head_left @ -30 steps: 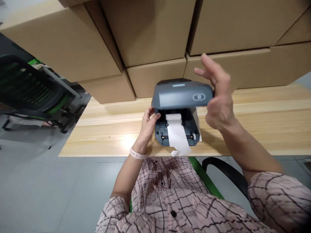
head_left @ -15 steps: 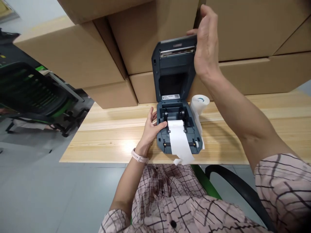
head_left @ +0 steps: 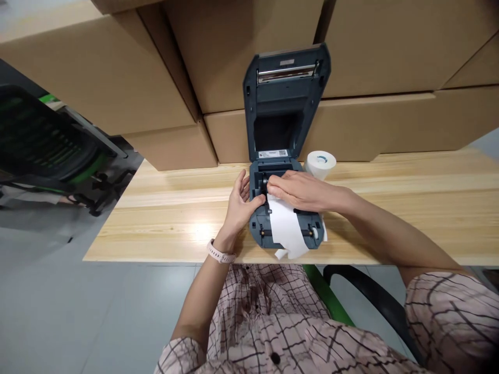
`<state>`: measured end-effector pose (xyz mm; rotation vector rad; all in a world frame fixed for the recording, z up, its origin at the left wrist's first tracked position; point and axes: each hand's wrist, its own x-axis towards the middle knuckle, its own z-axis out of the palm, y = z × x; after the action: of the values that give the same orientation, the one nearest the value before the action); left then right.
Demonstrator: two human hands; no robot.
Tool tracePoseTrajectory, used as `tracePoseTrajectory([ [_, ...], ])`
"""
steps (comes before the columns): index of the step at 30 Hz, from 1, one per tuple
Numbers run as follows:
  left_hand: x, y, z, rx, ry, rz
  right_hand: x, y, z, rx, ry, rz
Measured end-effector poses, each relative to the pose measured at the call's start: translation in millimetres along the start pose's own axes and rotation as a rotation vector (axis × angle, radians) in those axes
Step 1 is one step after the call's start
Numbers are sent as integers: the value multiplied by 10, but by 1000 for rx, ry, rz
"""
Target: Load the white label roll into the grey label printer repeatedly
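A dark grey label printer (head_left: 255,221) stands on the wooden table with its lid (head_left: 288,98) raised. White label paper (head_left: 286,228) runs forward across the roller and over the front, its end torn and creased. My left hand (head_left: 241,205) grips the printer's left side, fingers outside and thumb over the rim. Bent over the roll bay, my right hand (head_left: 296,189) has its fingers closed at the back end of the label paper. The fingertips partly cover what they pinch. A white label roll (head_left: 320,162) stands upright behind the printer's right side.
Large cardboard boxes (head_left: 382,124) are stacked along the back of the wooden table (head_left: 187,208), close behind the raised lid. At the left is a dark office chair (head_left: 47,140) on the floor. A black armrest (head_left: 366,296) shows below the table edge.
My right hand has let go of the raised lid and come down onto the label paper in the roll bay. The lid stays up by itself. My left hand keeps its place.
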<state>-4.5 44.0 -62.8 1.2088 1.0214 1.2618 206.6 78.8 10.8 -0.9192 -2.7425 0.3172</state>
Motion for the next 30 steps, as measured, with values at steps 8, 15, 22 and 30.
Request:
tracePoseTrajectory([
  [8, -5, 55, -104, -23, -93, 21, 0, 80, -125, 156, -82, 20],
  [15, -14, 68, -146, 17, -115, 43, -76, 149, -210, 251, -134, -97],
  [22, -40, 72, -100, 41, -105, 109, -750, 526, -647, 789, 44, -110],
  [30, -56, 118, -44, 84, -83, 107, -1527, 765, 8, 822, 427, 630],
])
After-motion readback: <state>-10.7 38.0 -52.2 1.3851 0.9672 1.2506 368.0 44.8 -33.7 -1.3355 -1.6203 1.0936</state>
